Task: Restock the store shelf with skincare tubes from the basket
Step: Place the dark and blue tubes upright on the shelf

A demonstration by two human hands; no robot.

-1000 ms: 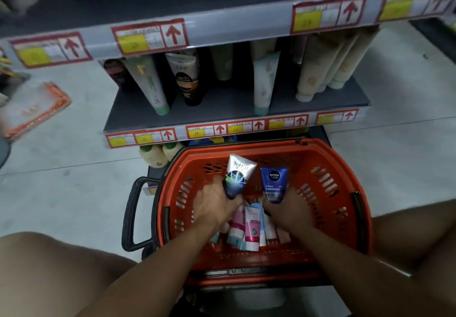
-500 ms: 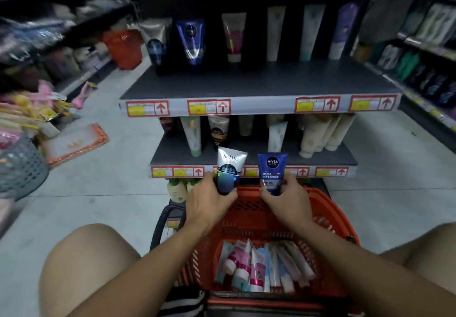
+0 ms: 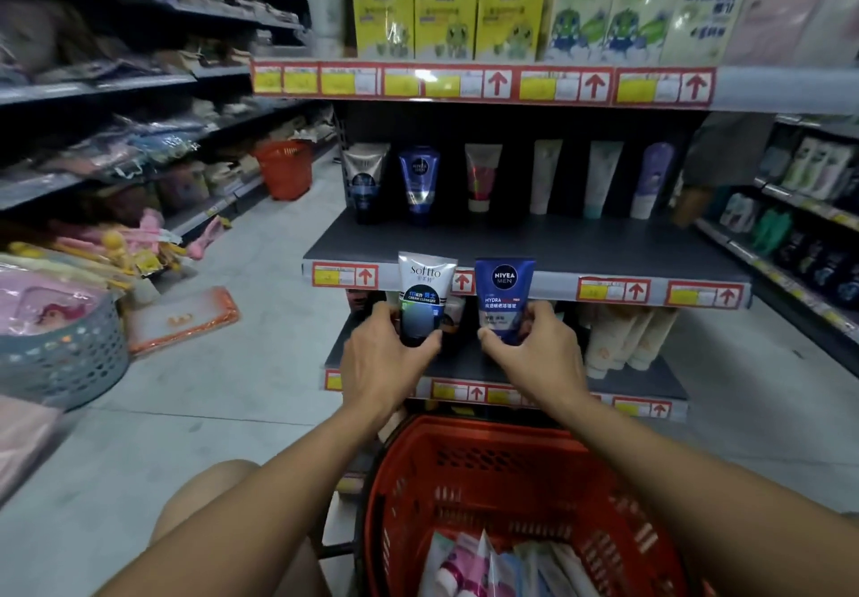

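Before the shelf (image 3: pixel 525 243), hands grip Softto tube (image 3: pixel 424 297) and Nivea Men tube (image 3: pixel 503 297).

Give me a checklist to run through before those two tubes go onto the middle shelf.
1. Left hand grips the white Softto tube: ok, fingers wrapped round its lower half.
2. Right hand grips the blue Nivea tube: ok.
3. Both tubes upright, labels facing out: ok.
4. Free space on the middle shelf: ok, the front is bare ahead of the row of tubes at the back.
5. Matching products to line up behind: ok, a similar blue tube and a silver and dark tube stand at the back left.
6. Price tags match these tubes: cannot tell, print too blurred.
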